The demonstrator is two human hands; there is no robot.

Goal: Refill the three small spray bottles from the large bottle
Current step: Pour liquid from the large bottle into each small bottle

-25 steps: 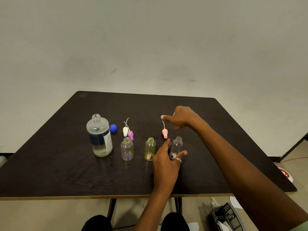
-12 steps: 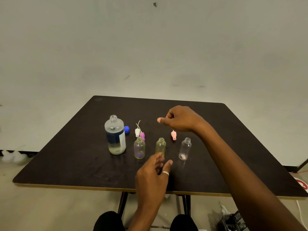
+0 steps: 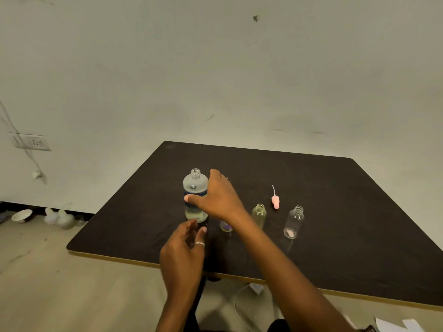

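Note:
The large clear bottle (image 3: 195, 185), uncapped and part full, stands on the dark table (image 3: 335, 200). My right hand (image 3: 219, 200) wraps its right side, thumb across the blue label. My left hand (image 3: 184, 250) hovers open just in front of the bottle's base, holding nothing. Three small open bottles stand in a row to the right: a purple-tinted one (image 3: 226, 227) mostly hidden behind my right wrist, a yellowish one (image 3: 259, 214) and a clear one (image 3: 293, 222). A pink spray cap (image 3: 275, 202) lies behind them. The other caps are hidden by my right hand.
The table's near edge (image 3: 119, 258) runs close below my left hand. On the floor at the left lie a white bowl (image 3: 22, 215) and pale plastic items (image 3: 58, 218). A wall socket (image 3: 33, 141) sits at far left. Papers (image 3: 395, 327) lie at bottom right.
My right hand has moved left from above the pink cap to the large bottle. My left hand has left the clear small bottle and shifted left. The view has turned left.

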